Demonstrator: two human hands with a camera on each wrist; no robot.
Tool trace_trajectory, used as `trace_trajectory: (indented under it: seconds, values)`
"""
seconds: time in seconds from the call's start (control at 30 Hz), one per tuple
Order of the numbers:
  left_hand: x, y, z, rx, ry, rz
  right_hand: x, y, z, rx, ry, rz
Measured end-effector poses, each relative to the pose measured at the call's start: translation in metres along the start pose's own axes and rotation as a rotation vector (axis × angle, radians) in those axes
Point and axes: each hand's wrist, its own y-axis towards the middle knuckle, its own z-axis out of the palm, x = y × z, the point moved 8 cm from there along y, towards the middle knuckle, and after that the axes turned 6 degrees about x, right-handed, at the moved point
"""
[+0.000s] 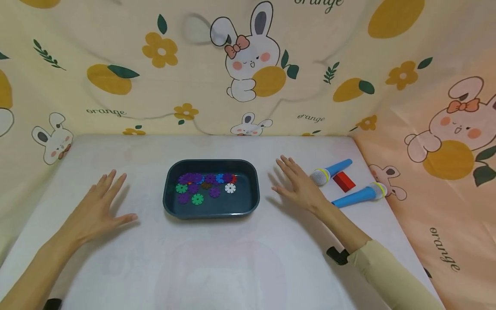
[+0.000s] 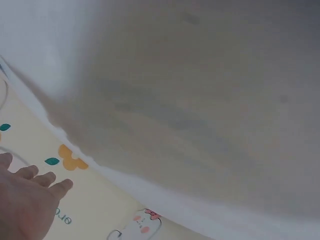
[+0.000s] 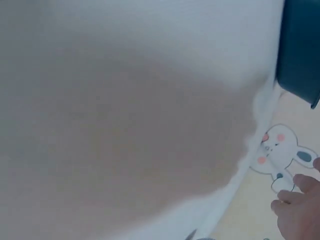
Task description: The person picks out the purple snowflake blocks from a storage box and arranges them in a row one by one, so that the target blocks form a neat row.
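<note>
My left hand is over the left side of the white table, fingers spread, holding nothing. On the other side, my right hand has its fingers extended too and grips nothing. Between them stands a dark blue-grey tray, apart from both hands. Inside it lie several small notched plastic discs: purple, blue, red, a white disc and a green disc among them. In the left wrist view the left hand shows at the lower left; the right hand shows at the lower right of the right wrist view.
Right of my right hand lie a blue toy microphone, a red block and a second blue toy microphone. A patterned cloth hangs behind and beside the white table.
</note>
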Motion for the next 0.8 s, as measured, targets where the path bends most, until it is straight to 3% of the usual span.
trace_trajectory:
  seconds: [0.17,0.5,0.8]
  values:
    - [-0.009,0.011,0.001,0.012,-0.12,-0.016,0.01,0.009,-0.003,-0.039,0.093,-0.025]
    - [-0.034,0.032,0.006,0.053,-0.289,0.064,0.03,0.027,-0.009,-0.149,0.329,-0.117]
    - [-0.049,0.043,0.012,0.07,-0.4,0.091,0.048,0.046,-0.003,-0.12,0.521,-0.113]
